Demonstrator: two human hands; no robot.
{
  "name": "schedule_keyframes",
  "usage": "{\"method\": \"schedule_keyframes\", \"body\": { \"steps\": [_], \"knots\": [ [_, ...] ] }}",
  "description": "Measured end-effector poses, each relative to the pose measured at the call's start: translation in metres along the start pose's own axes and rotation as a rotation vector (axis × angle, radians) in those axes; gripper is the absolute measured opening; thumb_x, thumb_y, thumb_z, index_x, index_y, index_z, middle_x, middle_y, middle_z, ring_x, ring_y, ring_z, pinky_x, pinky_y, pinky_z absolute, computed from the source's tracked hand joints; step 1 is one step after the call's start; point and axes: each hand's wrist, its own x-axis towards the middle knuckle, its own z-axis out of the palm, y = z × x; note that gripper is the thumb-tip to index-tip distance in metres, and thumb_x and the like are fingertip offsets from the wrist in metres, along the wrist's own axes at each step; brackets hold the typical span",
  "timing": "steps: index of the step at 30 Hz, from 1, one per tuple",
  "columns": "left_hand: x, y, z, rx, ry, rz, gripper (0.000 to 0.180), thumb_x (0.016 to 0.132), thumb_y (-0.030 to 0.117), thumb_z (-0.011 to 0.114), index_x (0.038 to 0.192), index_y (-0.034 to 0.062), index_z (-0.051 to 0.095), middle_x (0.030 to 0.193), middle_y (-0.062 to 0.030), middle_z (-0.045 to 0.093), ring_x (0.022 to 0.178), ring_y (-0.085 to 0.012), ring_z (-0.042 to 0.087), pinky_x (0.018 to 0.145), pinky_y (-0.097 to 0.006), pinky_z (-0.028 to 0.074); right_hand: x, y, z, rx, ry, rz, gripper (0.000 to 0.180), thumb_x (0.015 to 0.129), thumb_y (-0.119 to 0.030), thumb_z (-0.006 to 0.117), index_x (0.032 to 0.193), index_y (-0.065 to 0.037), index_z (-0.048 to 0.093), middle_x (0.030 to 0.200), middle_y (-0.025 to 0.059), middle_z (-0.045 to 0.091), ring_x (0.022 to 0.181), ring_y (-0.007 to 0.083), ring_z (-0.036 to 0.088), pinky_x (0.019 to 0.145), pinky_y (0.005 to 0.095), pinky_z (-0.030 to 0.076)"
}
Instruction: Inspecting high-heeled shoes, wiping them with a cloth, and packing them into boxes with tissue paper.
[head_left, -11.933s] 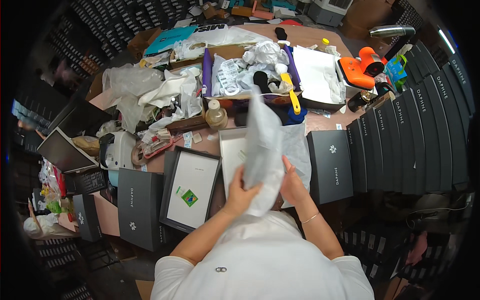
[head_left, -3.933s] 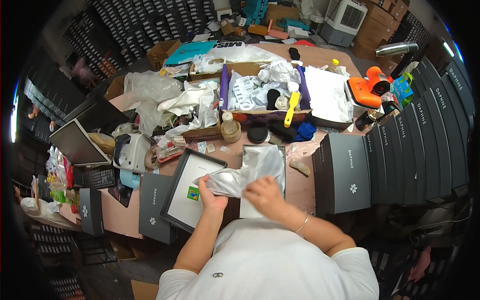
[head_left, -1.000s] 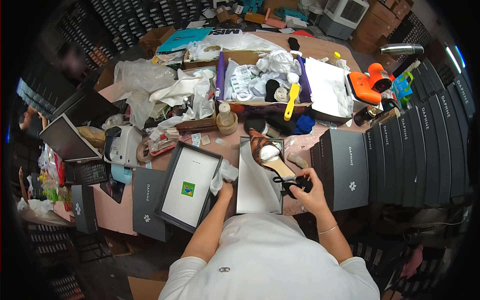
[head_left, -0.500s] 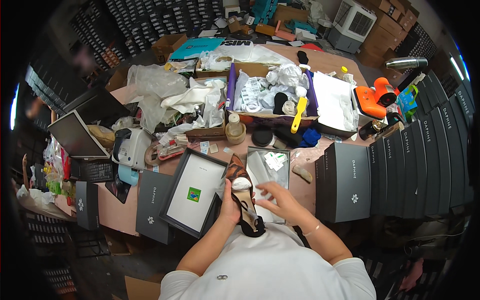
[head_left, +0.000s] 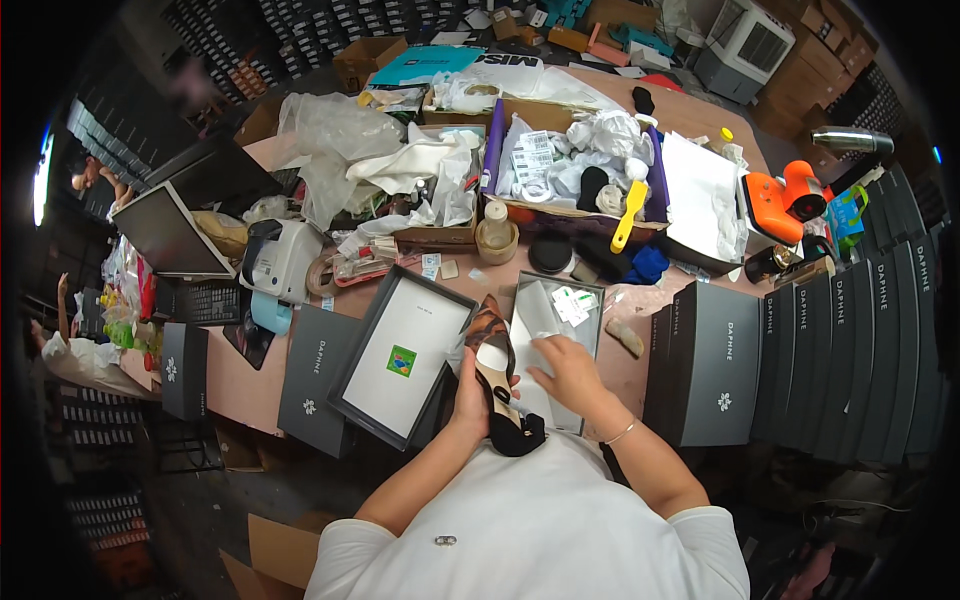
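My left hand (head_left: 470, 400) is wrapped around a pointed-toe shoe (head_left: 488, 325) with a brown-and-black patterned front and a black heel end. Its toe points away from me, and something white shows in its opening. To the right, my right hand (head_left: 572, 378) hovers with fingers apart over an open grey shoebox (head_left: 598, 330), and I see nothing held in it. White tissue paper (head_left: 535, 310) and a small white-and-green packet (head_left: 574, 305) lie in that box. Left of the shoe rests a tilted grey box lid (head_left: 375, 330), white inside, with a green square sticker.
Closed grey shoeboxes (head_left: 728, 365) stand in a row at right, and another (head_left: 318, 375) is at left. Behind are a purple carton (head_left: 660, 185) of crumpled paper, a yellow brush (head_left: 630, 215), an orange tape dispenser (head_left: 770, 210), a label printer (head_left: 285, 260) and a monitor (head_left: 178, 232).
The whole view has shifted, with the table things now further right. My right hand has moved away from the shoe, over the shoebox. The clear wisp by the shoe's heel no longer shows.
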Motion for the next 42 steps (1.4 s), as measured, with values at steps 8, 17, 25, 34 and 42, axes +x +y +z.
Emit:
{"method": "schedule_keyframes", "body": {
  "steps": [8,17,25,34,42],
  "knots": [
    [-0.014,-0.011,0.015,0.028,-0.037,0.039,0.061,0.094,0.063,0.037,0.129,0.0145,0.049,0.123,-0.0047,0.054,0.115,-0.0198,0.049,0.098,-0.035,0.039,0.010,-0.007,0.043,-0.120,-0.145,-0.251,0.015,0.071,-0.018,0.066,0.078,-0.007,0.058,0.068,0.0068,0.060,0.063,0.0262,0.062,0.062,0.0390,0.047],
    [0.003,-0.016,-0.014,0.056,-0.046,-0.019,0.071,0.091,0.070,0.031,0.130,0.0129,0.047,0.117,-0.0057,0.055,0.102,-0.0244,0.057,0.089,-0.040,0.046,-0.021,0.005,-0.008,0.019,0.086,0.127,0.028,0.080,-0.021,0.068,0.091,0.003,0.056,0.084,0.0199,0.059,0.081,0.0393,0.060,0.074,0.0442,0.049],
    [-0.018,-0.012,0.033,0.141,-0.019,0.127,0.072,0.094,0.065,0.033,0.142,0.0112,0.033,0.141,-0.0047,0.041,0.131,-0.0204,0.038,0.109,-0.036,0.030,0.044,-0.029,0.060,0.593,-0.278,0.198,0.064,0.096,-0.048,0.038,0.079,0.011,0.055,0.086,0.0358,0.052,0.088,0.0462,0.051,0.078,0.0496,0.039],
    [0.044,0.042,0.022,0.223,-0.153,0.012,0.038,0.095,0.046,0.052,0.112,0.0113,0.053,0.097,-0.0062,0.061,0.083,-0.0187,0.062,0.069,-0.030,0.053,0.024,-0.047,0.061,0.454,-0.096,0.063,0.061,0.098,-0.046,0.034,0.098,0.012,0.053,0.100,0.0317,0.055,0.097,0.0442,0.052,0.087,0.0476,0.039],
    [0.027,0.052,0.043,0.418,-0.241,0.193,0.027,0.094,0.028,0.059,0.111,0.0074,0.052,0.091,-0.0056,0.060,0.080,-0.0155,0.061,0.071,-0.027,0.052,0.006,-0.054,0.022,0.626,-0.073,-0.003,0.059,0.096,-0.043,0.040,0.110,0.013,0.048,0.117,0.0335,0.046,0.107,0.0459,0.046,0.094,0.0470,0.035]
  ]
}}
